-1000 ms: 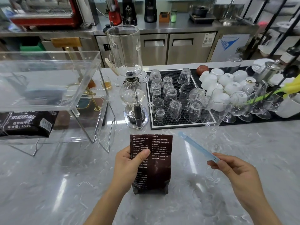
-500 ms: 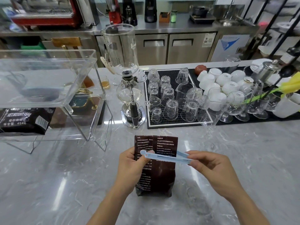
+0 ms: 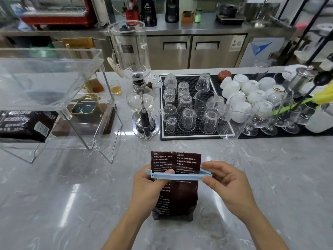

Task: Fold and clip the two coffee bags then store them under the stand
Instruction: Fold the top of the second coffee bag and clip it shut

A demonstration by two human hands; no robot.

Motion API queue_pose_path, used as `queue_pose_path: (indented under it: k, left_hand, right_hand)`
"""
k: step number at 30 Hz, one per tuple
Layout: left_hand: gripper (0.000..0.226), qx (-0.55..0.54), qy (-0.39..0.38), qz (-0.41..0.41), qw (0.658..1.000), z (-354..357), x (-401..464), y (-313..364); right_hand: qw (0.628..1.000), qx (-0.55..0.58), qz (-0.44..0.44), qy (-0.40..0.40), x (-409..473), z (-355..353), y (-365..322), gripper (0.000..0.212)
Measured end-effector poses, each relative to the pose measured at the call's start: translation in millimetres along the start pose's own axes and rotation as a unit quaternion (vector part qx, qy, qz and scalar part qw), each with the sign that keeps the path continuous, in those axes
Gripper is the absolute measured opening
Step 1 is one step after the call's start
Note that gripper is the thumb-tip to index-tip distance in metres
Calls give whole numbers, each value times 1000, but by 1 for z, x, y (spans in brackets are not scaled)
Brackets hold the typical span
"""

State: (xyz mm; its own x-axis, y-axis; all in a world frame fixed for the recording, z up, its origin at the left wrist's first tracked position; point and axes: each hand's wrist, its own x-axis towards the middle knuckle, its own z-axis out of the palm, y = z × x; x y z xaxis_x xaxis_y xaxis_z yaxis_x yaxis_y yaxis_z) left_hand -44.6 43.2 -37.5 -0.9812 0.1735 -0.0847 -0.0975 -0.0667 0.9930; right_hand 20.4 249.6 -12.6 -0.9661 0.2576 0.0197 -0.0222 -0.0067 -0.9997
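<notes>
As clip [image 3: 178, 175] spans bag [image 3: 177, 193], both hands pinching its ends

Two bare forearms enter from the bottom of the frame. The left hand [image 3: 150, 186] and right hand [image 3: 225, 184] wear nothing. No sleeve reaches either wrist.

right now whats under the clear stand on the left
Under the clear stand one black coffee bag lies flat on the marble counter; its left end runs out of frame. A wooden base with a gold-rimmed dish shows through farther back.
</notes>
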Motion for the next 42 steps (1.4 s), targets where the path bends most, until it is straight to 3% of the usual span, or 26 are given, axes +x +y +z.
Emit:
queue_pose_path:
  k: [5, 14, 20, 30, 36, 42]
  left_hand:
    - [21, -16, -37, 13, 999, 4, -8, 3]
    - [25, -11, -26, 12, 1000, 3, -9, -4]
    - [62, 34, 25, 28, 999, 5, -11, -12]
    - [81, 32, 31, 40, 998, 5, -12, -14]
    - [55, 46, 7, 38, 998, 4, -10, -10]
    - [63, 59, 4, 36, 998, 2, -9, -9]
  right_hand:
    - [1000, 1, 9, -19, 1, 2, 1, 35]
    - [1000, 21, 17, -13, -2, 9, 10, 47]
    - [999, 8, 3, -31, 0, 10, 9, 44]
    - [999, 16, -1, -36, 2, 14, 11, 43]
    - [998, 27, 1, -53, 4, 13, 7, 41]
    - [996, 29, 6, -89, 8, 10, 2, 41]
